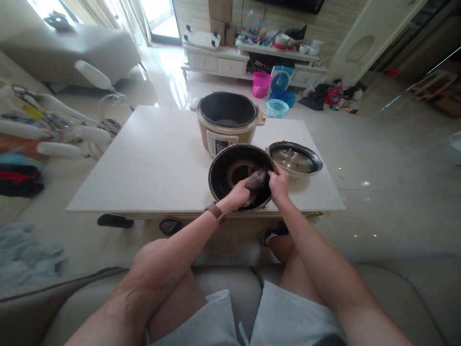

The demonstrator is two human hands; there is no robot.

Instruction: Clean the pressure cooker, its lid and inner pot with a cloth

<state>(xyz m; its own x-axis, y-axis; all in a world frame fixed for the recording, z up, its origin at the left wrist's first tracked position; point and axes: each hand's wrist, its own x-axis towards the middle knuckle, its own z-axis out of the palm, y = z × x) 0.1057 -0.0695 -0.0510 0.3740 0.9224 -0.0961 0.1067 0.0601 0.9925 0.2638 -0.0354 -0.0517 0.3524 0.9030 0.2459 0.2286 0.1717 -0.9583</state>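
A dark inner pot [222,169] is tipped toward me at the near edge of the white table. My right hand [279,184] is closed on its right rim. My left hand [239,194], with a brown watch on the wrist, reaches inside the pot, its fingers closed on a crumpled greyish-brown cloth [257,179] against the inner wall. Directly behind stands the pressure cooker body [226,130], its top uncovered and its control panel facing me. The cooker lid [293,161] lies upside down to the right of the pot.
The white table [144,163] stands in front of the sofa [223,283] where I sit. Beyond it are a pink basket [261,84], a light blue basket [277,108] and a cluttered TV cabinet [230,67]. An exercise machine with padded bars [92,74] is at the left.
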